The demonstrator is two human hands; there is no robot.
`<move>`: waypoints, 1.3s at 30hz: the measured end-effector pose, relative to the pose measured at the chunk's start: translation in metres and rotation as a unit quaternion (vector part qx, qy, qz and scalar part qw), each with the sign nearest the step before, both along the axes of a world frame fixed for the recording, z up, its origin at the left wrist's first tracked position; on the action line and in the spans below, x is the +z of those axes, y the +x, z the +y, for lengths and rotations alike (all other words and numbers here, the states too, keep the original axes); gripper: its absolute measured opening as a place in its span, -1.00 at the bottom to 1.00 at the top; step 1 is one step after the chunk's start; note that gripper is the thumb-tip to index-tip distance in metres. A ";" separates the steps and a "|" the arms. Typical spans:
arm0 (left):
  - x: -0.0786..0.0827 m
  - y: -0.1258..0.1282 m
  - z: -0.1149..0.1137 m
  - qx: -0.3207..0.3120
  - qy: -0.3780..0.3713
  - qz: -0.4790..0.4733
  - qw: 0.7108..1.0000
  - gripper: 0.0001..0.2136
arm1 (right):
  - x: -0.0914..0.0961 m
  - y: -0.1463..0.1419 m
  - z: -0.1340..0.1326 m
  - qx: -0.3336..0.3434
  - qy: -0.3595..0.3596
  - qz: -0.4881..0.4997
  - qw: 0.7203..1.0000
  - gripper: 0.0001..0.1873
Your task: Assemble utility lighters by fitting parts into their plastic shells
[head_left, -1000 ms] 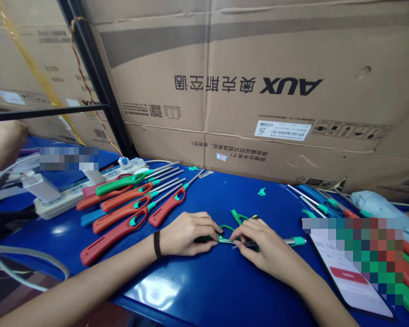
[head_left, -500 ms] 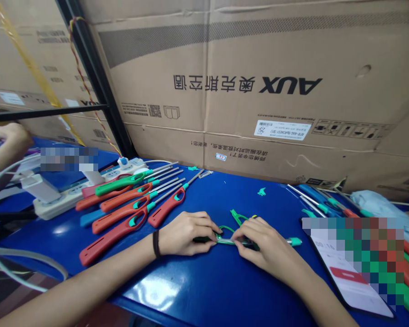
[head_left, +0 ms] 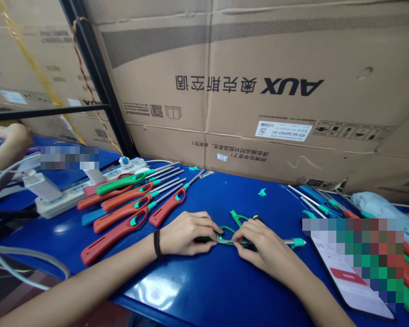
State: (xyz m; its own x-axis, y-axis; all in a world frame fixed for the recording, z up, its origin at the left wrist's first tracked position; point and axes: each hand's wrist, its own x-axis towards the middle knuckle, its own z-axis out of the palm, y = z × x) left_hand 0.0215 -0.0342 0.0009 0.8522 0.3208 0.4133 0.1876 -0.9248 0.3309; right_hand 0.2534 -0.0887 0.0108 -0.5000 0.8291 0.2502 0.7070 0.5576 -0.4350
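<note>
Low over the blue tabletop, my left hand (head_left: pixel 192 234) is closed around a green stick lighter body (head_left: pixel 221 238), most of it hidden in the fingers. My right hand (head_left: pixel 259 238) pinches at the lighter's metal tube (head_left: pixel 289 241), which comes out past the hand on the right. At its far end sits a teal plastic piece (head_left: pixel 299 243). Behind the right fingers, another green plastic part (head_left: pixel 237 217) and a small yellow-and-black piece (head_left: pixel 258 219) show partly. Whether these join the held lighter is hidden.
Several red, orange, green and blue stick lighters (head_left: pixel 116 236) lie left, beside a white power strip (head_left: pixel 71 195). More lighters and a phone (head_left: pixel 344 272) lie right, partly blurred out. A teal scrap (head_left: pixel 262 193) lies ahead. Cardboard (head_left: pixel 225 54) stands behind. Another person's hand (head_left: pixel 13 138) shows far left.
The metal tube with its teal end has shifted slightly right. Both hands hold nearly the same place and grip.
</note>
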 end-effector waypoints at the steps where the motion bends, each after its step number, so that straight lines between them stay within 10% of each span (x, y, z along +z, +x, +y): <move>1: 0.000 0.000 0.000 -0.001 0.000 0.001 1.000 -0.88 | 0.000 0.000 0.000 0.005 0.001 0.001 1.000 -0.85; 25: 0.021 0.009 0.024 0.004 -0.111 0.072 0.991 -0.84 | -0.003 -0.002 -0.001 0.015 -0.037 0.081 0.996 -0.75; 34: 0.024 0.058 0.125 0.419 0.025 0.105 0.902 -0.79 | 0.002 -0.005 -0.004 0.015 -0.047 0.102 0.994 -0.87; 39: 0.011 0.057 0.148 0.490 0.034 0.110 0.864 -0.82 | 0.003 -0.008 -0.004 0.018 -0.038 0.133 0.990 -0.85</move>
State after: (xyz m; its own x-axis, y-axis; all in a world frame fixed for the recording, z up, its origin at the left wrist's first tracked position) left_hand 0.0780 0.1134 0.0117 0.2452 0.9141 0.3229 0.9431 -0.3020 0.1389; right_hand 0.2457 -0.0924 0.0140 -0.4540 0.8336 0.3146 0.5421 0.5387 -0.6449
